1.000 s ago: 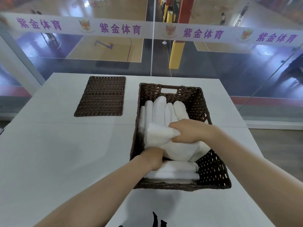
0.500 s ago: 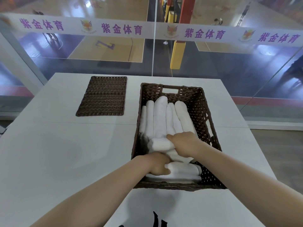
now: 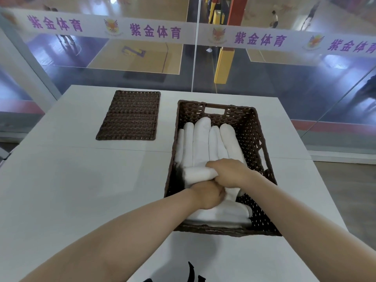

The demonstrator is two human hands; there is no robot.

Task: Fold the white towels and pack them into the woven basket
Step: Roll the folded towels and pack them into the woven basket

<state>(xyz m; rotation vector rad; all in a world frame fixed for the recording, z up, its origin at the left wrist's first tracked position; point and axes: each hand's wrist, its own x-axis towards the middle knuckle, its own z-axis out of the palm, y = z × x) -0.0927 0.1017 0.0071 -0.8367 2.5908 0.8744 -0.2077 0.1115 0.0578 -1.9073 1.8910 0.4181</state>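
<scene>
- The dark brown woven rectangular basket (image 3: 251,139) stands on the white surface (image 3: 81,190), right of centre. It looks fairly full, so a further roll pushed in hard may, I judge, bulge upward or tip the near rim if the weight falls there.
- The row of white rolled towels (image 3: 205,143) stands packed side by side in the far half of the basket, lengthwise. Pressing against their near ends could splay or loosen them.
- Another white folded towel (image 3: 223,213) lies crosswise along the near wall, flat and layered; it could be rucked by the wrist above it.
- The white towel roll being tucked in (image 3: 195,175) lies crosswise between those two groups. It is soft and thick, and might unroll if let go before it is wedged.
- The right hand (image 3: 230,173) clutches this roll from above, fingers curled over it.
- The left hand (image 3: 207,194) is curled against the roll's near side; whether it grips cloth I cannot tell.
</scene>
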